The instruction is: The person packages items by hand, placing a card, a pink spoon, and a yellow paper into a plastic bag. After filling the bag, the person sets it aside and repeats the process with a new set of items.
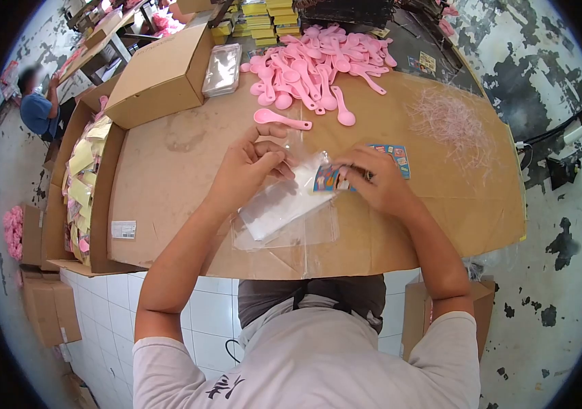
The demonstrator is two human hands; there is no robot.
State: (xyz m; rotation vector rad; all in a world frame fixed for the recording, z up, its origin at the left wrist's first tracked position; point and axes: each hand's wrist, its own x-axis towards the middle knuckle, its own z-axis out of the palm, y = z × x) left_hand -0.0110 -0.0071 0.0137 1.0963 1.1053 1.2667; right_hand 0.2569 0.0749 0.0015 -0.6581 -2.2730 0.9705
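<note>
My left hand (253, 163) is loosely curled, with clear film at its fingertips. This film looks like part of a clear plastic bag (294, 146), though its edges are hard to see. Between the fingers of my right hand (379, 178) is a small colourful printed card (328, 178), close to the bag's opening. Another blue printed card (400, 157) lies partly hidden behind that hand. Below both hands, a stack of clear bags (284, 211) with a whitish sheen rests on the table. A single pink spoon (283, 120) lies just beyond my left fingertips.
A heap of pink measuring spoons (318, 65) covers the table's far side. Shredded pale filler (451, 126) lies at right. A closed cardboard box (161, 75), a pack of clear bags (222, 70) and an open carton (80, 177) are on the left. Another person (39, 109) is far left.
</note>
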